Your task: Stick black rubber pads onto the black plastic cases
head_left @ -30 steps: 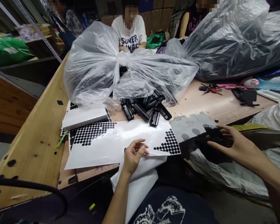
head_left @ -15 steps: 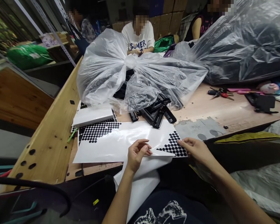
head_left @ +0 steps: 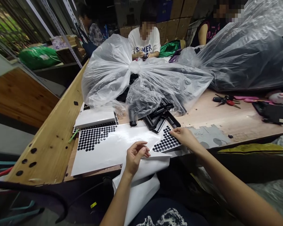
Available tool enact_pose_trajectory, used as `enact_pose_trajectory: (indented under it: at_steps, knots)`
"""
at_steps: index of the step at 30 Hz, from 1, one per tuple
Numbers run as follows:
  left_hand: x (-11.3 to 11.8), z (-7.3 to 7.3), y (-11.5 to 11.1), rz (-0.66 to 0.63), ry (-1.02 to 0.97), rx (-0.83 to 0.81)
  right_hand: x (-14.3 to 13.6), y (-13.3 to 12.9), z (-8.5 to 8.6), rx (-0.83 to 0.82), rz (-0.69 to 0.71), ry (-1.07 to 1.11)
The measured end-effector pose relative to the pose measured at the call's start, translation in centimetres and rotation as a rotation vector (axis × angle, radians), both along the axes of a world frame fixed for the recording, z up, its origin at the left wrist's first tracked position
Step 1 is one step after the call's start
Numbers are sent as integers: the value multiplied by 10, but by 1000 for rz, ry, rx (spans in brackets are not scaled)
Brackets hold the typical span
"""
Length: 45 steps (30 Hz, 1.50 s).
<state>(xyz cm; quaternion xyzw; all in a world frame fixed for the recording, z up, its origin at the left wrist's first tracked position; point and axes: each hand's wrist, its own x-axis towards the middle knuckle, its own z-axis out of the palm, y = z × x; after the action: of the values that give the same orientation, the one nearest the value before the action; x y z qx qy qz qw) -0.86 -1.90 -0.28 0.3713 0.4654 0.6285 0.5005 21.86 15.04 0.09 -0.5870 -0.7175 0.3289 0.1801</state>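
Note:
A white sheet of round black stickers (head_left: 103, 160) lies at the table's near edge, with dots grouped at its left and right ends. My right hand (head_left: 185, 137) pinches its right edge, thumb and forefinger beside the dots; whether a single dot is between them is hidden. My left hand (head_left: 135, 158) hovers over the sheet's near edge, fingers loosely curled and thumb apart, holding nothing visible. Below it, loose white paper (head_left: 143, 188) hangs over the edge toward my lap. Just beyond the sheet lie several glossy black plastic parts (head_left: 159, 121), partly under a clear plastic bag (head_left: 108, 72).
A stack of white sheets (head_left: 95, 117) lies at the left by a wooden side board (head_left: 49, 135). Snips with red and black handles (head_left: 226, 100) and a black bracket-like part (head_left: 272, 113) lie at the right. Another large bag (head_left: 250, 59) stands behind them. Several people sit across the table.
My right hand has moved up and left, and the sticker sheet has turned, its right end going away from me. My left hand stays curled, slightly further left. The view has shifted a little.

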Motion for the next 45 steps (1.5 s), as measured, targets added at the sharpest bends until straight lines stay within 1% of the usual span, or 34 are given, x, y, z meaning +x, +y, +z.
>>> enact_pose_trajectory:
  at_steps: [4,7,9,10,13,14,15,17,19,20,21,22,24,25,26,27,29,30,32,33,36,38,41,42,43,45]
  knots:
    - [-3,-5,-4,-2,-19,-5,4,1,4,21,88,-108]
    - [-4,-11,-6,-2,-61,8,9,-1,14,125,74,-194]
    - [-6,-14,-7,-5,-97,22,3,0,18,210,85,-210]
    - [-7,-16,-7,-5,-117,30,-3,2,18,263,144,-182]
    - [-10,-17,-6,17,-163,33,-25,5,9,430,414,-18]
    - [-10,-17,-6,26,-168,26,-32,6,5,468,476,28]
    - [-10,-17,-5,32,-166,14,-37,5,2,488,504,59]
    - [-8,-16,-4,36,-145,-13,-44,0,1,488,472,89]
    - [-6,-16,-3,43,-116,-34,-46,-10,9,489,412,135]
    - [-5,-16,-2,55,-109,-39,-46,-17,16,454,360,205]
    - [-5,-16,-2,72,-109,-40,-46,-25,24,377,298,315]
    - [-4,-16,-1,90,-118,-39,-47,-32,32,255,235,453]
    - [-4,-16,-1,118,-150,-34,-53,-45,45,-88,131,737]
    - [-4,-16,-2,116,-165,-33,-57,-50,48,-261,106,836]
    - [-4,-16,-3,101,-171,-35,-63,-54,49,-398,106,887]
    - [-5,-16,-4,76,-170,-39,-68,-58,48,-498,116,912]
    - [-6,-17,-6,-10,-156,-42,-79,-63,42,-598,146,926]
    - [-7,-17,-7,-56,-148,-42,-84,-65,38,-607,162,921]
    - [-8,-16,-8,-114,-133,-46,-89,-67,32,-562,198,885]
    - [-9,-14,-8,-119,-127,-49,-90,-66,30,-506,211,851]
    - [-9,-9,-6,-66,-95,-56,-82,-59,31,-284,220,740]
    - [-8,-6,-6,-64,-60,-52,-73,-52,35,-211,251,693]
    - [-10,-4,-6,-132,-19,-68,-63,-50,40,-244,370,606]
    - [-11,-5,-7,-149,-33,-74,-62,-53,41,-271,384,595]
    - [-12,-7,-7,-145,-69,-71,-63,-57,41,-305,361,615]
    - [-14,-12,-6,-73,-194,-31,-69,-69,38,-401,213,737]
